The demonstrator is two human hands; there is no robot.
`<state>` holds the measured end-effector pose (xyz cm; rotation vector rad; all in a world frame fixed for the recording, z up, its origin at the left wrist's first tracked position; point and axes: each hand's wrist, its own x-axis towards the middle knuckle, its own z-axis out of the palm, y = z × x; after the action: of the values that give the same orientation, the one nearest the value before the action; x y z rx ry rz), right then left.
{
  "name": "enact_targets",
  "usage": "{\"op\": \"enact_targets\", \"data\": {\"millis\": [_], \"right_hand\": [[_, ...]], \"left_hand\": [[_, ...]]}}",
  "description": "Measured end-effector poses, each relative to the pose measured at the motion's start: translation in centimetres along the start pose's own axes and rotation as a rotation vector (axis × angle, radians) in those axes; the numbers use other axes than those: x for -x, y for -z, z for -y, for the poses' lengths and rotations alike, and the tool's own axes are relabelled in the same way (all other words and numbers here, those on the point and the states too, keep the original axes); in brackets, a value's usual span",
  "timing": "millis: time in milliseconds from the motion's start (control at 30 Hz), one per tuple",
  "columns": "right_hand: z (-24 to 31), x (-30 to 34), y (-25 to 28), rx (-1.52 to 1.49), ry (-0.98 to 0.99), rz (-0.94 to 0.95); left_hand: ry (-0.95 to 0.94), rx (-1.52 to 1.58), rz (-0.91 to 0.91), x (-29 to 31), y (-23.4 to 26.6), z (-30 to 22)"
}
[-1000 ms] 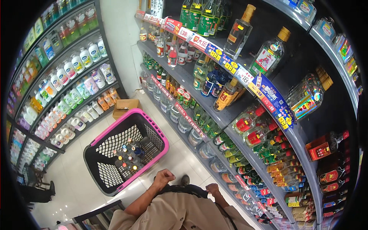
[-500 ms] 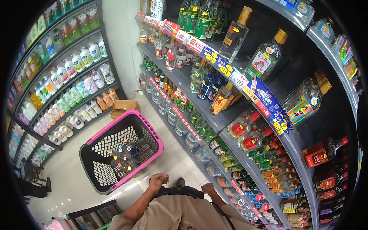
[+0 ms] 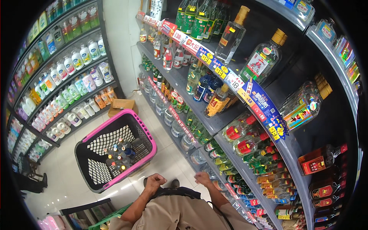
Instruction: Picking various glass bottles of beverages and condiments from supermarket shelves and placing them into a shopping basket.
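My left hand [image 3: 155, 181] is in front of my body, its fingers loosely curled in and nothing visible in them. To its right my right hand [image 3: 202, 178] hovers apart from it, fingers bent together and seemingly bare, near the lower shelves of bottles. Both are away from the goods. Ahead and left on the floor stands a black shopping basket [image 3: 92, 168] with a pink rim. Inside it, several small glass bottles [image 3: 122, 156] with differently coloured caps stand grouped in the middle.
Shelves of liquor bottles [image 3: 264, 61] rise along the right, with a price strip [image 3: 207, 57]. Shelves of toiletry bottles [image 3: 65, 69] curve along the left. A cardboard box [image 3: 122, 105] sits behind the basket. Another person's dark-trousered leg [image 3: 32, 183] shows at far left; a low rack [image 3: 86, 214] stands behind it, nearer me.
My right hand has risen and moved slightly forward and left. My left hand has stayed nearly in place. The view has shifted a little, so the basket appears farther left.
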<state>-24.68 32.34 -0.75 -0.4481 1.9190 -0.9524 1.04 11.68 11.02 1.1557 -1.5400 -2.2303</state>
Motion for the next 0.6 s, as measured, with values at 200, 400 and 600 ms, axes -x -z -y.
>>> {"op": "enact_targets", "data": {"millis": [200,400,600], "right_hand": [[26.2,4.3,2.9,0.009,0.697,0.017],[50.8,11.0,8.2,0.167,1.137,-0.704],[61.8,5.6,16.8,0.312,1.211,-1.288]], "left_hand": [[0.013,0.044,0.028,-0.2,-1.0,-1.1],[-0.033,0.077,0.006,-0.7,1.2,-1.6],[-0.038,0.069,-0.033,-0.2,3.2,-2.2]]}}
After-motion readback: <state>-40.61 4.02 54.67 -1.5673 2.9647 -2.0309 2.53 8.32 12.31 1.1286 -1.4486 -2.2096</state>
